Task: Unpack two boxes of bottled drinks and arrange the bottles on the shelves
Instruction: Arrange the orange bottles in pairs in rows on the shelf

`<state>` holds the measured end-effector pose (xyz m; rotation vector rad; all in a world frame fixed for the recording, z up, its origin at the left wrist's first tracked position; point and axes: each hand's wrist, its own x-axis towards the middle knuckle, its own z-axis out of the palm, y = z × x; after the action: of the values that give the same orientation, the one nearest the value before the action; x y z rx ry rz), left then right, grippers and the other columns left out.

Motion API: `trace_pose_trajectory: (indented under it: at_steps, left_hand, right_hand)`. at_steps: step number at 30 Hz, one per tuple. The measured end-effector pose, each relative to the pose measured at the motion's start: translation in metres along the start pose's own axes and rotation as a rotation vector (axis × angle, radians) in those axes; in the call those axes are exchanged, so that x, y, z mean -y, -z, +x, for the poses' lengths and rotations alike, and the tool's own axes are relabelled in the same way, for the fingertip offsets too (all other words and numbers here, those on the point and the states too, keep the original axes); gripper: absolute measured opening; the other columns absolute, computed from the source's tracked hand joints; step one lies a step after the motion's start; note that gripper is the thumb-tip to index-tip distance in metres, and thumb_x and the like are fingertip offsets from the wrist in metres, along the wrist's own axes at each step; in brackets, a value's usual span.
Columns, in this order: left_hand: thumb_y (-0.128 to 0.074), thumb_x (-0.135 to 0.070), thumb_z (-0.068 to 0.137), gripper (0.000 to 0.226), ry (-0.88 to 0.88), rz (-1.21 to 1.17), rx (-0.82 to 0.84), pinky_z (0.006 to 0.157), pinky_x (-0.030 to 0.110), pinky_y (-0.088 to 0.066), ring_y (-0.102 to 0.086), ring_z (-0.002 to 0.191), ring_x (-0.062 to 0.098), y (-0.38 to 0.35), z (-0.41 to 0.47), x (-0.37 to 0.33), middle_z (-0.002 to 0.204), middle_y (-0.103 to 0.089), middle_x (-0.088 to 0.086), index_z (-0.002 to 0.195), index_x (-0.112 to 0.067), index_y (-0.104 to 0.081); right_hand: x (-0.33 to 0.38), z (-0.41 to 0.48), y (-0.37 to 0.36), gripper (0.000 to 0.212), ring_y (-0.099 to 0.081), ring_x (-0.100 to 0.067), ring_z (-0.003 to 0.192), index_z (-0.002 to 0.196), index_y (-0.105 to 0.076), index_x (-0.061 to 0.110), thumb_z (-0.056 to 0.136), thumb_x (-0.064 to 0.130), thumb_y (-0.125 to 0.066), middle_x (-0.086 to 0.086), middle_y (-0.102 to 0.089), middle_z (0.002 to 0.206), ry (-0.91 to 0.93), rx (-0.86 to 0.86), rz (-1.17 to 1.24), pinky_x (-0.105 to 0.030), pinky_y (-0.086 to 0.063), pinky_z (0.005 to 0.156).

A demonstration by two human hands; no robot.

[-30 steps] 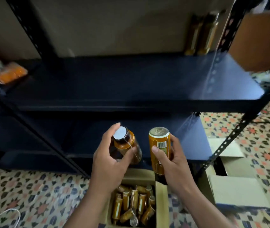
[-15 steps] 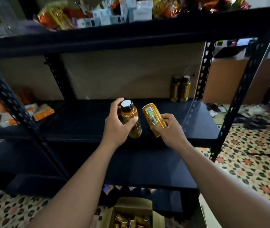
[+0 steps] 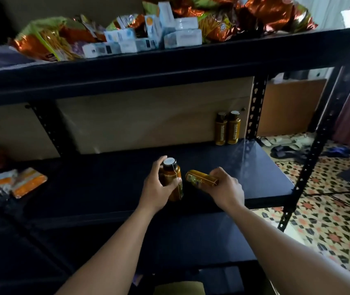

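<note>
My left hand (image 3: 156, 188) grips an amber bottle with a white cap (image 3: 172, 177), held upright over the dark middle shelf (image 3: 106, 188). Just to its right, my right hand (image 3: 226, 188) holds a second orange-labelled bottle (image 3: 200, 179) tipped on its side, base pointing left. Two matching bottles (image 3: 228, 128) stand side by side at the shelf's back right corner, well beyond both hands. The top flap of a cardboard box (image 3: 178, 288) shows at the bottom edge of the view.
The upper shelf (image 3: 169, 67) overhangs, loaded with snack bags (image 3: 42, 41) and small white boxes (image 3: 148, 37). Orange packets (image 3: 20, 182) lie at the middle shelf's left end. A perforated black upright (image 3: 310, 160) stands at the right, patterned floor and sandals beyond.
Both hands have risen from the box on the floor to the middle shelf, carrying the bottles. The right bottle has tipped from upright onto its side. The view has tilted upward.
</note>
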<state>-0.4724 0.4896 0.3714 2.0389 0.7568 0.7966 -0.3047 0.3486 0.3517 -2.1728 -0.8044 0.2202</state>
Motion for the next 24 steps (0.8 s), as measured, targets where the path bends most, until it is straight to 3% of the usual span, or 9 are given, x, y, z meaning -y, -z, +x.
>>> trace_pose_trajectory:
  at_steps: [3,6,9,11,14,17,20,24]
  left_hand:
    - [-0.077,-0.029,0.088,0.081,-0.016,-0.013,0.034,0.1,0.019,-0.037,-0.046,0.124,-0.003,-0.003,0.007,0.011,0.141,-0.044,-0.022,0.15,-0.051,-0.029]
    - [-0.08,-0.025,0.086,0.093,-0.004,-0.033,0.066,0.095,0.01,-0.036,-0.046,0.127,-0.004,-0.007,0.013,0.016,0.145,-0.045,-0.022,0.151,-0.054,-0.022]
    - [-0.083,-0.023,0.083,0.103,0.049,-0.075,0.057,0.093,0.006,-0.037,-0.049,0.116,-0.015,-0.014,0.014,0.022,0.131,-0.045,-0.035,0.155,-0.053,-0.014]
    - [-0.084,-0.024,0.082,0.106,0.075,-0.095,0.032,0.098,0.012,-0.038,-0.048,0.118,-0.013,-0.02,0.015,0.024,0.13,-0.043,-0.037,0.156,-0.05,-0.013]
    - [-0.084,-0.024,0.082,0.11,0.086,-0.1,0.004,0.104,0.022,-0.037,-0.043,0.126,-0.004,-0.025,0.017,0.022,0.137,-0.041,-0.028,0.157,-0.049,-0.008]
    - [-0.085,-0.026,0.081,0.113,0.083,-0.088,-0.007,0.105,0.024,-0.037,-0.044,0.126,-0.003,-0.03,0.022,0.02,0.139,-0.042,-0.027,0.156,-0.054,-0.005]
    - [-0.086,-0.029,0.079,0.114,0.095,-0.08,-0.01,0.1,0.021,-0.039,-0.051,0.115,-0.011,-0.034,0.025,0.022,0.126,-0.048,-0.037,0.154,-0.058,-0.005]
    - [-0.086,-0.022,0.079,0.117,0.132,-0.079,-0.017,0.1,0.021,-0.04,-0.05,0.1,-0.025,-0.036,0.03,0.023,0.107,-0.053,-0.044,0.154,-0.058,-0.004]
  right_hand:
    - [-0.003,0.007,-0.011,0.036,-0.061,-0.012,0.081,0.101,-0.061,0.035,0.079,0.057,-0.08,0.013,-0.064,0.09,-0.011,-0.051,0.098,-0.033,-0.052,0.068]
    - [-0.01,0.013,-0.02,0.037,-0.056,-0.014,0.089,0.105,-0.064,0.038,0.077,0.054,-0.083,0.012,-0.059,0.1,0.023,-0.061,0.136,-0.029,-0.043,0.067]
    - [-0.02,0.018,-0.028,0.045,-0.056,-0.017,0.1,0.117,-0.064,0.038,0.077,0.041,-0.086,0.009,-0.055,0.108,0.065,-0.023,0.173,-0.028,-0.042,0.077]
    - [-0.027,0.019,-0.031,0.055,-0.059,-0.015,0.104,0.123,-0.059,0.038,0.077,0.032,-0.087,0.01,-0.056,0.112,0.078,0.001,0.229,-0.023,-0.046,0.081]
    - [-0.031,0.019,-0.032,0.065,-0.061,-0.004,0.099,0.127,-0.048,0.037,0.078,0.023,-0.089,0.01,-0.063,0.113,0.065,-0.005,0.358,-0.007,-0.046,0.07]
    - [-0.027,0.023,-0.028,0.069,-0.059,-0.005,0.1,0.128,-0.044,0.037,0.078,0.021,-0.089,0.009,-0.062,0.117,0.051,-0.057,0.468,-0.009,-0.045,0.069]
    - [-0.017,0.031,-0.023,0.069,-0.06,-0.005,0.097,0.127,-0.043,0.039,0.078,0.025,-0.088,0.011,-0.06,0.115,0.057,-0.092,0.532,-0.011,-0.04,0.071]
    - [-0.008,0.045,-0.018,0.068,-0.067,0.001,0.089,0.123,-0.041,0.043,0.077,0.028,-0.089,0.011,-0.071,0.107,0.087,-0.11,0.556,-0.009,-0.041,0.071]
